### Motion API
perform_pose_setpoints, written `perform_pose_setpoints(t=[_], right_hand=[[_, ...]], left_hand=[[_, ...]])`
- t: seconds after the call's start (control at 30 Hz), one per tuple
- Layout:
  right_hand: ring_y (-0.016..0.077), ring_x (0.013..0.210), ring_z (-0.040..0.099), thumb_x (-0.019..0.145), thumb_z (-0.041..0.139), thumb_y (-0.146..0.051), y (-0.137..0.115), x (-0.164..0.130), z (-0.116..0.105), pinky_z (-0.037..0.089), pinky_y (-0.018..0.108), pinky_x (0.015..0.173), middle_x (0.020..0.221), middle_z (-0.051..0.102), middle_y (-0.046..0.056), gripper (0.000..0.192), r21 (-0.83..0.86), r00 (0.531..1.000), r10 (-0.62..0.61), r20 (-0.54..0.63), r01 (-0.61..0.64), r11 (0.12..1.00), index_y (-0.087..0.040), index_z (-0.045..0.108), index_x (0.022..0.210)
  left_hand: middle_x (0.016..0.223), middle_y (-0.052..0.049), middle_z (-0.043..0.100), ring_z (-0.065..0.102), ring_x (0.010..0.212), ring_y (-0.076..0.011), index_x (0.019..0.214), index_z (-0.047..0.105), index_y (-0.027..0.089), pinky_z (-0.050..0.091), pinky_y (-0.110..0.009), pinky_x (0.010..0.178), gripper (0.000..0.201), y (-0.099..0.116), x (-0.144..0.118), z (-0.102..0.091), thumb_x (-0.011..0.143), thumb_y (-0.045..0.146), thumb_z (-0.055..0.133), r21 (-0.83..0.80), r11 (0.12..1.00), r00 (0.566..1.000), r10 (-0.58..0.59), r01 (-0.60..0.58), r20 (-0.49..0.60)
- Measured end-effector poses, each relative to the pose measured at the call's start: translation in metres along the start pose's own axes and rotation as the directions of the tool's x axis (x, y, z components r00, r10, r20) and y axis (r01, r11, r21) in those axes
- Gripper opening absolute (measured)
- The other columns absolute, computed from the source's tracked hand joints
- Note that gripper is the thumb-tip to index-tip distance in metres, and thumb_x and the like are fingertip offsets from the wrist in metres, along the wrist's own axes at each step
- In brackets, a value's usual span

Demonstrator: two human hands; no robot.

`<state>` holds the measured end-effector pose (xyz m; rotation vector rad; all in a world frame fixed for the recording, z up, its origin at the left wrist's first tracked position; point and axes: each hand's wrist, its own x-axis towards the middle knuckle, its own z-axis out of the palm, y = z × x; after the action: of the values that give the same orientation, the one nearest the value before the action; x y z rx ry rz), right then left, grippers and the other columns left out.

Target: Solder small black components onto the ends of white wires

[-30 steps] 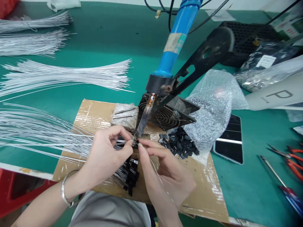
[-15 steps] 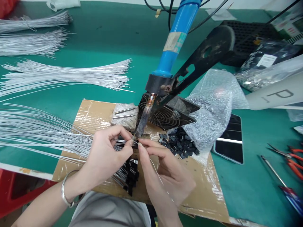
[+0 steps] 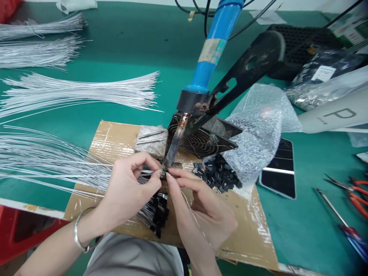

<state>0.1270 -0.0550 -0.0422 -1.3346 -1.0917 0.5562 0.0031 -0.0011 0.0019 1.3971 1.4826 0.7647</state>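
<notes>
A blue-handled soldering iron (image 3: 211, 53) is fixed on a black stand (image 3: 247, 73), its dark tip (image 3: 172, 151) slanting down to the cardboard sheet (image 3: 115, 143). My left hand (image 3: 130, 191) pinches a thin white wire (image 3: 145, 171) and holds its end at the tip. My right hand (image 3: 198, 207) pinches a small black component (image 3: 164, 174) against that wire end, right under the tip. Finished wires with black ends (image 3: 159, 212) lie below my hands.
Bundles of white wires (image 3: 77, 92) fan over the green table at left. A pile of small black parts (image 3: 218, 176) spills from a bubble-wrap bag (image 3: 258, 126). A black fan (image 3: 201, 140) sits behind the tip. A phone (image 3: 278, 172) and red pliers (image 3: 356, 191) lie at right.
My right fingertips have edged slightly up and left toward the iron's tip. Everything else stays as it was.
</notes>
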Motion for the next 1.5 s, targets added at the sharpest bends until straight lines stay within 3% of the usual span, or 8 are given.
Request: perform_pose_setpoints(t=[0.5,0.6,0.8,0.9,1.03,1.17,1.3,1.5], right_hand=[[0.0160,0.092,0.079,0.093,0.073,-0.016,0.004,-0.004,-0.003,0.062,0.025,0.081,0.097,0.081,0.003,0.013,0.038,0.996,0.089,0.031,-0.090,0.995,-0.021,0.070,0.082],[0.0126,0.074,0.075,0.096,0.074,-0.025,0.009,-0.004,-0.013,0.059,0.021,0.068,0.081,0.078,-0.001,0.009,-0.010,0.979,0.194,-0.065,-0.195,0.981,-0.022,0.070,0.088],[0.0188,0.074,0.074,0.105,0.047,-0.058,0.025,-0.002,-0.037,0.061,0.031,0.069,0.085,0.080,0.008,0.055,0.310,0.942,0.324,0.085,-0.334,0.890,-0.018,0.083,0.092],[0.0189,0.065,0.071,0.105,0.043,-0.059,0.031,-0.005,-0.044,0.058,0.032,0.062,0.074,0.078,0.006,0.059,0.348,0.919,0.374,0.122,-0.392,0.851,-0.019,0.083,0.092],[0.0194,0.069,0.069,0.105,0.046,-0.060,0.037,-0.009,-0.054,0.054,0.033,0.066,0.074,0.076,0.006,0.059,0.137,0.933,0.351,-0.079,-0.339,0.931,-0.018,0.080,0.082],[0.0195,0.075,0.069,0.108,0.041,-0.057,0.042,-0.005,-0.065,0.054,0.034,0.071,0.083,0.078,0.007,0.060,-0.111,0.964,0.220,-0.152,-0.238,0.965,-0.018,0.079,0.084],[0.0164,0.071,0.067,0.108,0.053,-0.040,0.040,0.003,-0.063,0.051,0.030,0.068,0.081,0.076,0.004,0.040,-0.388,0.995,0.093,0.018,-0.079,0.918,-0.019,0.079,0.086],[0.0259,0.081,0.063,0.095,0.071,-0.038,0.045,0.018,-0.039,0.052,0.037,0.071,0.079,0.073,0.007,0.024,-0.687,0.972,-0.099,0.213,0.221,0.692,-0.015,0.078,0.089]], left_hand=[[0.080,-0.007,0.074,0.069,0.079,-0.0229,0.073,0.066,0.019,0.049,-0.032,0.068,0.010,-0.007,-0.001,-0.002,0.079,0.027,0.065,0.006,0.999,0.996,-0.050,0.049,0.076],[0.084,-0.007,0.076,0.067,0.076,-0.0204,0.075,0.067,0.019,0.045,-0.030,0.064,0.011,-0.012,-0.007,-0.006,0.083,0.027,0.065,0.030,0.999,0.995,-0.022,0.020,0.092],[0.085,-0.004,0.072,0.042,0.056,-0.0113,0.083,0.070,0.019,0.028,-0.027,0.051,0.018,-0.027,-0.020,-0.017,0.094,0.031,0.062,0.143,0.988,0.990,0.030,-0.050,0.140],[0.067,0.002,0.059,0.033,0.053,-0.0116,0.085,0.070,0.020,0.025,-0.027,0.050,0.019,-0.034,-0.025,-0.021,0.097,0.032,0.060,0.169,0.981,0.983,0.061,-0.091,0.175],[0.060,0.005,0.045,0.034,0.054,-0.0123,0.087,0.070,0.022,0.026,-0.026,0.050,0.018,-0.038,-0.030,-0.024,0.098,0.030,0.059,0.176,0.977,0.978,0.085,-0.119,0.192],[0.067,0.003,0.056,0.036,0.056,-0.0122,0.087,0.070,0.022,0.027,-0.026,0.049,0.018,-0.041,-0.033,-0.025,0.099,0.029,0.059,0.185,0.973,0.974,0.100,-0.138,0.203],[0.074,0.002,0.064,0.039,0.056,-0.0122,0.087,0.070,0.023,0.029,-0.027,0.049,0.016,-0.043,-0.035,-0.026,0.099,0.026,0.059,0.196,0.966,0.969,0.125,-0.168,0.211],[0.071,0.005,0.065,0.045,0.057,-0.0129,0.088,0.070,0.025,0.034,-0.027,0.050,0.013,-0.041,-0.036,-0.028,0.097,0.021,0.061,0.242,0.936,0.954,0.203,-0.254,0.219]])
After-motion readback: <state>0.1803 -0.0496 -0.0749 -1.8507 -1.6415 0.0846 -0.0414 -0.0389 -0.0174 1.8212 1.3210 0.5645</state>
